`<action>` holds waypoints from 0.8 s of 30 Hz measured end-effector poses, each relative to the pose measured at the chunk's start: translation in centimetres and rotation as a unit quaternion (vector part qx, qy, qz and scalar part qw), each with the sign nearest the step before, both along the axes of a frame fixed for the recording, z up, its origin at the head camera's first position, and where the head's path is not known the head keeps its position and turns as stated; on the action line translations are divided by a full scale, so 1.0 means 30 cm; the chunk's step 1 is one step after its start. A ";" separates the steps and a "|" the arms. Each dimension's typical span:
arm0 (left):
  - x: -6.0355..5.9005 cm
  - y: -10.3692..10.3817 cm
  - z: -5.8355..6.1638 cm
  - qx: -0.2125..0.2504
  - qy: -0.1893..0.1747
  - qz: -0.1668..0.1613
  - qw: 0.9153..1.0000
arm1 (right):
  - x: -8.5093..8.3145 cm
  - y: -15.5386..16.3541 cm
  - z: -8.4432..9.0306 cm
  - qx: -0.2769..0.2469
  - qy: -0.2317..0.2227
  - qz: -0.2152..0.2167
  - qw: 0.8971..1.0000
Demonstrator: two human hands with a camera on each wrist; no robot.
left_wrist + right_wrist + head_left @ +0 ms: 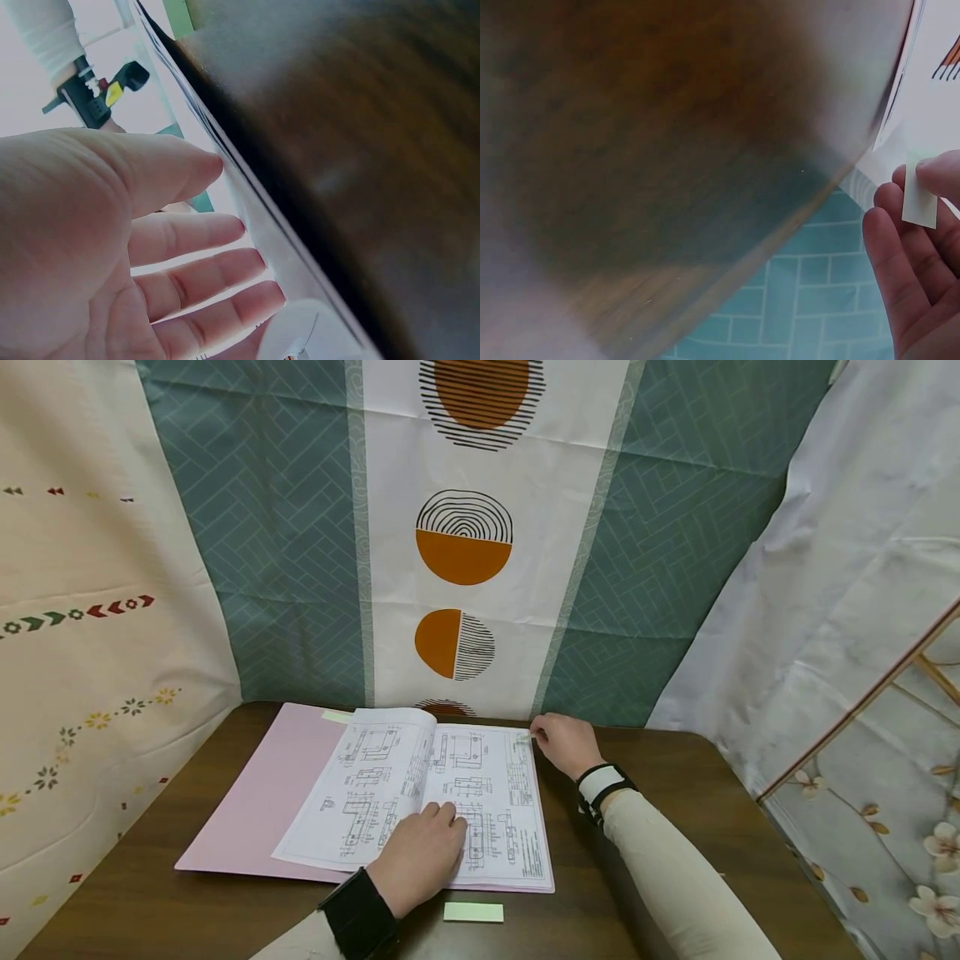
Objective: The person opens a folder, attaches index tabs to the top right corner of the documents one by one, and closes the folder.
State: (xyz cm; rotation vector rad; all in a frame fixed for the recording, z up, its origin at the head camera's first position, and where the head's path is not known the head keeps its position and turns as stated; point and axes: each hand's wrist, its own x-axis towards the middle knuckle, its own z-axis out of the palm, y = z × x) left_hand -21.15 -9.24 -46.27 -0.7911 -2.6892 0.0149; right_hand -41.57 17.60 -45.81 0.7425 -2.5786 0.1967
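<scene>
Though annotated, drawing pages [495,795] illegible.

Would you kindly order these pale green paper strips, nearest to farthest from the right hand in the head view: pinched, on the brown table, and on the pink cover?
1. Pinched strip: in the right hand.
2. Table strip: front centre.
3. Cover strip: upper left.

Drawings [450,768] lie in folder [255,802] — strip [473,912] before it.

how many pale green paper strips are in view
3: one strip on the pink cover, one strip on the table in front of the papers, one strip pinched by the right hand; others may be hidden under the papers.
</scene>
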 end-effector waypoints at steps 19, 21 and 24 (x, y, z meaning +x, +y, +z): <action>0.000 -0.003 -0.007 -0.004 0.005 -0.003 1.000 | -0.031 0.020 -0.023 0.053 -0.024 0.011 0.998; 0.001 -0.002 -0.006 -0.002 0.000 -0.004 1.000 | -0.033 0.025 -0.025 0.055 -0.029 0.017 0.998; 0.003 0.001 -0.005 -0.001 -0.005 -0.005 1.000 | -0.035 0.028 -0.022 0.062 -0.042 0.024 0.997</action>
